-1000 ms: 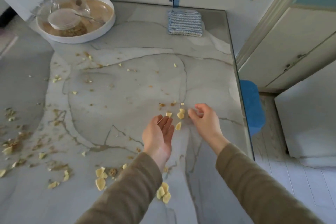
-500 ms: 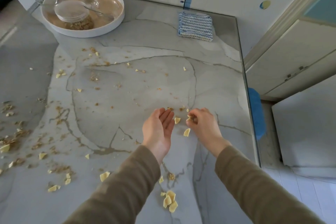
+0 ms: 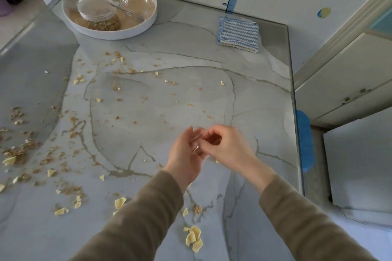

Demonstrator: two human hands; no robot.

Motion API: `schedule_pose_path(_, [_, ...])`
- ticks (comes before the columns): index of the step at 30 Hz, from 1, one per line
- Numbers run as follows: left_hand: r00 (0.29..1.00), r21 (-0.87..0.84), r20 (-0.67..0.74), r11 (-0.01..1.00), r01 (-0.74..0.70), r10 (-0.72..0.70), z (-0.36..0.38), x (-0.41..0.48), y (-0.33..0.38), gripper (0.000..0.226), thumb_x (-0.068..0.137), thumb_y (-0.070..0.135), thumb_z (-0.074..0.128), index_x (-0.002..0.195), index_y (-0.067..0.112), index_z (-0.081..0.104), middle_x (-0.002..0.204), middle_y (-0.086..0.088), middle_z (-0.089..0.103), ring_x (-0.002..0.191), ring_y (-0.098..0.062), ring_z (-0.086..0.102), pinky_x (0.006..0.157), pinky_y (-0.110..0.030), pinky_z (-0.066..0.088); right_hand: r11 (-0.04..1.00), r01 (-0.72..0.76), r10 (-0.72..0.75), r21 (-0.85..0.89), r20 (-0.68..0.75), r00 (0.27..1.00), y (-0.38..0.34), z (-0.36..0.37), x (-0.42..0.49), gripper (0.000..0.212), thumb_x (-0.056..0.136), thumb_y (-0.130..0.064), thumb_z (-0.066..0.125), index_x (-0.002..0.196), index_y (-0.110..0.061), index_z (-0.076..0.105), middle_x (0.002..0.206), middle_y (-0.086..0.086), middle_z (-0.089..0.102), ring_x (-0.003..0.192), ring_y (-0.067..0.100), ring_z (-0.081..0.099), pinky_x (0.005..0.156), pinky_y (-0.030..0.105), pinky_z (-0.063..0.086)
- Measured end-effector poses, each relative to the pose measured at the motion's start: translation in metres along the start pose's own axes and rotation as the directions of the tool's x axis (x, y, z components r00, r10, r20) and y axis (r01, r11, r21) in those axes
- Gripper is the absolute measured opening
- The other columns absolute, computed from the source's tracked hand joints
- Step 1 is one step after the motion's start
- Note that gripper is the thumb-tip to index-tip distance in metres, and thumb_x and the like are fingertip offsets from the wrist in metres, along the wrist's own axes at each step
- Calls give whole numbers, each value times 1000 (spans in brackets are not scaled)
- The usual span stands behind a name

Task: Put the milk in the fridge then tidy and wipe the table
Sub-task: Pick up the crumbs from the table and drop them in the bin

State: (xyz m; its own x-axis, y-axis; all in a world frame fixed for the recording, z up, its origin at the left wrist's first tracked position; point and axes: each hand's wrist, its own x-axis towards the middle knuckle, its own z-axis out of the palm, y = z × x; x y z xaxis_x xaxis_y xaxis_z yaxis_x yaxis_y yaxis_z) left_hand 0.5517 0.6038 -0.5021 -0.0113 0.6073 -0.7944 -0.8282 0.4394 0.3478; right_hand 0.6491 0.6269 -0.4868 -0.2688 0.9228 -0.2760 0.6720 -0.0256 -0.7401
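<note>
Head view, marble-patterned table (image 3: 191, 95): both hands at centre, just above the top. Left hand (image 3: 184, 157) is cupped palm-up with its fingers relaxed. Right hand (image 3: 231, 148) is just beside it at 3 o'clock, fingertips curled together over the left palm; motion blur hides whether they pinch anything, so I cannot tell. Pale yellow flakes (image 3: 194, 238) lie clustered at 6 o'clock, and brown crumbs (image 3: 19, 150) are scattered toward 9 o'clock. Folded blue-and-white cloth (image 3: 238, 34) lies at 1 o'clock, near the wall. White round tray (image 3: 118, 35) sits at 11 o'clock and carries a lidded jar (image 3: 99, 15).
</note>
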Motion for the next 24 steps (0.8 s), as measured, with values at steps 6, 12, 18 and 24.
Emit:
schedule_pose_path(6, [999,-52,-11,998,-37,37,-8,1,4,28,98,15,37,88,-1,57,87,-14,62,79,-23,61,74,-31,50,999,20,-15,38,-123,992,11,1,10,5,81,-12,60,79,-12,64,72,-4,62,62,1,54,59,5,39])
schedule_pose_path(12, [994,-76,-78,994,-83,77,-28,2,9,28,98,19,39,89,2,59,92,-12,65,86,-23,63,72,-30,49,952,-142,118,-271,-102,988,43,1,17,42,84,-38,59,120,-17,52,127,6,46,119,21,45,90,24,33])
schedule_pose_path(18, [988,-93,-98,987,-131,122,-35,3,14,28,98,20,39,91,2,59,94,-13,66,89,-24,64,71,-30,50,895,15,23,-445,79,997,32,25,18,69,82,-50,57,139,-22,31,152,3,20,141,21,11,112,32,21])
schedule_pose_path(24, [984,-90,-112,985,-148,137,-38,3,15,28,99,19,38,91,2,59,94,-13,65,89,-24,63,77,-32,48,905,150,-134,-399,68,989,32,39,16,21,92,-20,50,107,-13,63,117,2,51,113,19,40,89,24,35])
